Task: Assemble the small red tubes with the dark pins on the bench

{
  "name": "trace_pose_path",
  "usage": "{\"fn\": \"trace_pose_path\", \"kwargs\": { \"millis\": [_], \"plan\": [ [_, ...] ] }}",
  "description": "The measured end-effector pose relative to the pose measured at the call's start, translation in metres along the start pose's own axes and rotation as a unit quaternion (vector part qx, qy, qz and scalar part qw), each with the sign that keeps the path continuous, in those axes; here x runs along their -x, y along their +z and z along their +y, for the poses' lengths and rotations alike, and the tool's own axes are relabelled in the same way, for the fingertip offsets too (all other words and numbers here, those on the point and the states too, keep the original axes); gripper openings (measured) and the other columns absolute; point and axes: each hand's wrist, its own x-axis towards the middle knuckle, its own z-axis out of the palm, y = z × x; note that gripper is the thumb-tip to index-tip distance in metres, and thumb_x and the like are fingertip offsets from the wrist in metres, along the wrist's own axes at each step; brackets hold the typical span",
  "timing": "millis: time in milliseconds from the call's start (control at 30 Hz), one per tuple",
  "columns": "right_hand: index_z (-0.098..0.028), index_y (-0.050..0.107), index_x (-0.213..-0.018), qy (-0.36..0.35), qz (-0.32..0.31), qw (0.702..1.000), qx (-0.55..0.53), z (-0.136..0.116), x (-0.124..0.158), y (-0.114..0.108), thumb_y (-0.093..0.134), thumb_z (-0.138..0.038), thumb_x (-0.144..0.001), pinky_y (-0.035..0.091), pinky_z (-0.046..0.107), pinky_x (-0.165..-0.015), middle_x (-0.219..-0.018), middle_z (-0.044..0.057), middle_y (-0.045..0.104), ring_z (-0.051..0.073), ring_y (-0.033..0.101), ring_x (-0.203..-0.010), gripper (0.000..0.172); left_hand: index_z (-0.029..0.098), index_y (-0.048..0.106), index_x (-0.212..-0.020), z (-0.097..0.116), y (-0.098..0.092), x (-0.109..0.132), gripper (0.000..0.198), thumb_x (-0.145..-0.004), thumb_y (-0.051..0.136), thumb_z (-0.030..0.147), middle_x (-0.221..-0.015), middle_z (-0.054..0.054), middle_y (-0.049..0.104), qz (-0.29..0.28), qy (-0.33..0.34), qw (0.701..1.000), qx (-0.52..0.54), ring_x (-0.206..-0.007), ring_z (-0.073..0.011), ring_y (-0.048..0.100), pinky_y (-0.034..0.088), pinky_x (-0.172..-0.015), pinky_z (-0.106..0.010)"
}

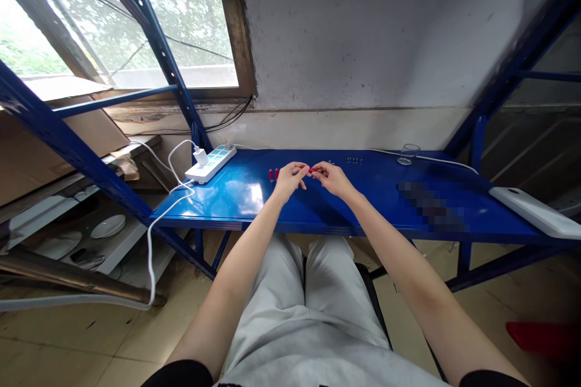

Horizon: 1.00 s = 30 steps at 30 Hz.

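Blue shelf, red piece; window, plaster wall

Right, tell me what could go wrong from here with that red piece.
The red piece, pinched between left hand and right hand, might slip and roll off the blue table. The left hand could knock the spare red pieces beside it. A tug on the white cable could tip the glass.

Bare-armed worker: from the left hand and right hand back past the elbows nothing is worn, then short black sleeves; beneath, creased light-grey trousers.
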Motion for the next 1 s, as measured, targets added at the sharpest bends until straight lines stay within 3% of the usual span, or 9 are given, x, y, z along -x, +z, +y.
{"fn": "trace_pose_path", "kwargs": {
  "millis": [167, 400, 600, 700, 867, 1000],
  "plan": [
    [-0.018, 0.062, -0.09, -0.005, 0.0, 0.999, 0.033, -0.003, 0.0, -0.003, 0.054, -0.035, -0.079, 0.041, 0.024, -0.058, -0.08, 0.003, 0.066, 0.01, 0.051, -0.056, 0.022, 0.011, 0.057, -0.099, -0.003, 0.0, -0.001, 0.031, -0.077, 0.06, 0.032, -0.078, -0.006, 0.067, -0.032, -0.019, 0.999, 0.018, -0.042, -0.0041, 0.053, 0.032, -0.039, -0.016],
    [-0.018, 0.063, -0.086, 0.047, -0.054, 0.997, 0.031, 0.008, 0.003, -0.004, 0.057, -0.035, -0.077, 0.043, 0.025, -0.058, -0.07, 0.002, 0.064, 0.012, 0.055, -0.054, 0.02, 0.011, 0.059, -0.09, -0.013, 0.002, 0.0, 0.029, -0.075, 0.061, 0.037, -0.072, -0.004, 0.065, 0.02, -0.027, 0.999, 0.009, -0.041, -0.0042, 0.049, 0.031, -0.038, -0.017],
    [-0.019, 0.063, -0.08, 0.021, 0.021, 0.993, 0.118, 0.027, 0.008, -0.016, 0.058, -0.033, -0.074, 0.043, 0.027, -0.066, -0.08, 0.004, 0.061, 0.013, 0.054, -0.064, 0.017, 0.013, 0.06, -0.089, -0.016, -0.002, -0.003, 0.032, -0.076, 0.058, 0.042, -0.071, -0.004, 0.064, 0.058, -0.024, 0.998, -0.027, -0.041, -0.0046, 0.049, 0.034, -0.04, -0.017],
    [-0.018, 0.062, -0.08, 0.067, 0.041, 0.991, 0.107, 0.036, 0.01, -0.025, 0.057, -0.035, -0.075, 0.043, 0.026, -0.063, -0.071, 0.003, 0.06, 0.013, 0.054, -0.061, 0.018, 0.013, 0.061, -0.088, -0.021, 0.001, -0.005, 0.031, -0.075, 0.059, 0.042, -0.075, -0.005, 0.065, 0.042, -0.029, 0.997, -0.065, -0.042, -0.0049, 0.049, 0.036, -0.041, -0.018],
    [-0.016, 0.06, -0.078, 0.152, -0.031, 0.985, 0.068, 0.052, 0.015, -0.038, 0.059, -0.035, -0.075, 0.044, 0.025, -0.059, -0.066, 0.004, 0.064, 0.014, 0.058, -0.062, 0.019, 0.014, 0.064, -0.081, -0.033, 0.013, -0.009, 0.023, -0.074, 0.061, 0.036, -0.073, -0.004, 0.065, -0.03, -0.041, 0.988, -0.145, -0.042, -0.0058, 0.051, 0.04, -0.045, -0.019],
    [-0.015, 0.059, -0.078, 0.17, -0.034, 0.983, 0.061, 0.067, 0.015, -0.041, 0.06, -0.031, -0.075, 0.045, 0.024, -0.058, -0.069, 0.005, 0.067, 0.013, 0.06, -0.062, 0.016, 0.014, 0.065, -0.077, -0.038, 0.023, -0.02, 0.018, -0.072, 0.063, 0.031, -0.071, -0.004, 0.064, -0.048, -0.059, 0.974, -0.212, -0.042, -0.0067, 0.051, 0.043, -0.048, -0.021]
  ]
}}
